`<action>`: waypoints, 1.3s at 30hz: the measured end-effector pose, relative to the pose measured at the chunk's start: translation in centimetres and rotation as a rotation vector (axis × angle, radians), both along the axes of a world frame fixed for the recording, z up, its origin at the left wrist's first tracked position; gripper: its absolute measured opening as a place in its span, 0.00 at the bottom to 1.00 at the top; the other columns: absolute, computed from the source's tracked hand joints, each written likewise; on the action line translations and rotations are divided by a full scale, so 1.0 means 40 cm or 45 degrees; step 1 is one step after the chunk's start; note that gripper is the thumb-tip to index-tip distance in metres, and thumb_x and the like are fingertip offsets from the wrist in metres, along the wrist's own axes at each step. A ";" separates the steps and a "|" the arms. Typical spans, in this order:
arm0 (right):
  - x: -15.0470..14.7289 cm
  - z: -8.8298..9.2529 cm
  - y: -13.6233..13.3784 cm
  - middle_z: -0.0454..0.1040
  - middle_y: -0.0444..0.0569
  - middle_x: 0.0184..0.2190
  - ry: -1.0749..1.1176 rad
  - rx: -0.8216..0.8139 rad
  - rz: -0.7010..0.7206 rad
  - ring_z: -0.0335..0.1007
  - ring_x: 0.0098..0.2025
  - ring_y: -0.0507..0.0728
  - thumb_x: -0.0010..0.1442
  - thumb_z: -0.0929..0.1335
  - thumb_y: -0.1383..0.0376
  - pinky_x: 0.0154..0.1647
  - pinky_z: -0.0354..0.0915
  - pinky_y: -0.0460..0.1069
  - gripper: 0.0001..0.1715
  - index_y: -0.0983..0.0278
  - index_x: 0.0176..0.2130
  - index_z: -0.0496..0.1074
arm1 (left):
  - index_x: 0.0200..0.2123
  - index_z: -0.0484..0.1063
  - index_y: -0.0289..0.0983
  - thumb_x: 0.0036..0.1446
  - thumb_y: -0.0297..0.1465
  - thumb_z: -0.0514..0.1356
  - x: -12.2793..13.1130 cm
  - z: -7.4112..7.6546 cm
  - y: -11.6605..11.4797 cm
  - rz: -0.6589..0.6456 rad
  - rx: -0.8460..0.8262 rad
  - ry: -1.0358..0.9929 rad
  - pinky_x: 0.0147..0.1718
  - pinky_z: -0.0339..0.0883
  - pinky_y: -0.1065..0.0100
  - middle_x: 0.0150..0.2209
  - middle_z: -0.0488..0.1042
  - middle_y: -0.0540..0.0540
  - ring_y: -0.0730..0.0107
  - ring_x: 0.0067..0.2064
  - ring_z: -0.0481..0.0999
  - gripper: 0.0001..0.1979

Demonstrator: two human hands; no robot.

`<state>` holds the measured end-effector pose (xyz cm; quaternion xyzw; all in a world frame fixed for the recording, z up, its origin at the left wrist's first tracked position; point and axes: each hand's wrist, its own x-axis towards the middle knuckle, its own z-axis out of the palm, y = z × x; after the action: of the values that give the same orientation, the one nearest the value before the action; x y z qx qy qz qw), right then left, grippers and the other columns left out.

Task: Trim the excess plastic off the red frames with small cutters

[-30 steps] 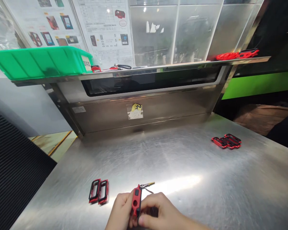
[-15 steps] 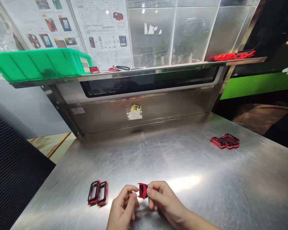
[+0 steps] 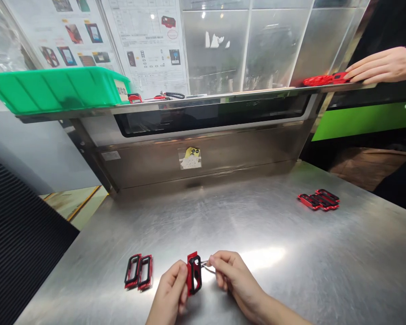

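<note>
My left hand (image 3: 171,289) pinches a red part with a black oval frame (image 3: 196,274) by its left side, and the part stands upright above the metal table (image 3: 230,225). On its right, my right hand (image 3: 235,280) is closed on a thin metal tool (image 3: 207,266), whose tip reaches the frame's right edge. Left of my left hand, two similar red and black frames (image 3: 138,272) lie side by side on the table.
Several more red and black frames (image 3: 319,199) lie at the table's right. On the shelf (image 3: 223,98) stand a green bin (image 3: 54,92) and red parts (image 3: 325,80), which another person's hand (image 3: 385,65) touches. A small bag (image 3: 190,158) hangs on the back panel.
The red part has turned so its black oval frame shows. The metal tool now shows in my right hand, which has let go of the part. The other person's hand has reached the shelf's red parts.
</note>
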<state>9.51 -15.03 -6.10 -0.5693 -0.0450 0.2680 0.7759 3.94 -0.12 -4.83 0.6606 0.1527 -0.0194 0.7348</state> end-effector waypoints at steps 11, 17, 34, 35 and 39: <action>-0.006 -0.001 0.012 0.66 0.44 0.16 -0.100 -0.019 0.410 0.55 0.14 0.46 0.49 0.66 0.35 0.15 0.49 0.40 0.42 0.72 0.38 0.69 | 0.25 0.64 0.34 0.43 0.52 0.66 0.001 0.001 0.004 -0.176 -0.466 0.097 0.12 0.40 0.83 0.12 0.49 0.60 0.87 0.14 0.40 0.26; -0.006 -0.014 0.012 0.66 0.43 0.15 -0.157 -0.025 0.392 0.57 0.14 0.46 0.49 0.67 0.36 0.15 0.51 0.39 0.38 0.70 0.33 0.67 | 0.24 0.64 0.34 0.40 0.51 0.68 0.000 0.019 -0.005 -0.189 -0.583 0.169 0.12 0.43 0.84 0.12 0.53 0.59 0.88 0.13 0.44 0.26; -0.006 -0.017 0.014 0.65 0.44 0.15 -0.049 0.035 0.426 0.54 0.14 0.45 0.50 0.67 0.37 0.14 0.49 0.38 0.36 0.69 0.29 0.64 | 0.25 0.67 0.34 0.39 0.44 0.71 0.004 0.015 0.007 -0.208 -0.808 0.323 0.14 0.44 0.81 0.14 0.59 0.56 0.87 0.13 0.52 0.22; -0.006 -0.019 0.013 0.65 0.43 0.15 -0.064 0.031 0.403 0.54 0.14 0.45 0.50 0.68 0.38 0.15 0.49 0.39 0.36 0.69 0.29 0.64 | 0.25 0.68 0.33 0.41 0.46 0.70 0.003 0.010 0.005 -0.199 -0.789 0.327 0.14 0.46 0.80 0.15 0.61 0.55 0.86 0.14 0.54 0.23; -0.009 -0.014 0.009 0.63 0.42 0.15 -0.128 -0.038 0.348 0.54 0.16 0.46 0.48 0.69 0.38 0.16 0.49 0.39 0.36 0.67 0.28 0.62 | 0.27 0.70 0.31 0.46 0.58 0.59 0.001 -0.016 -0.008 -0.221 -0.535 0.248 0.17 0.50 0.77 0.19 0.66 0.49 0.79 0.19 0.62 0.31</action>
<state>9.14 -14.66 -6.65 -0.5821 -0.1570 0.3430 0.7203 3.98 -0.43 -5.48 0.4988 0.1581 -0.1775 0.8335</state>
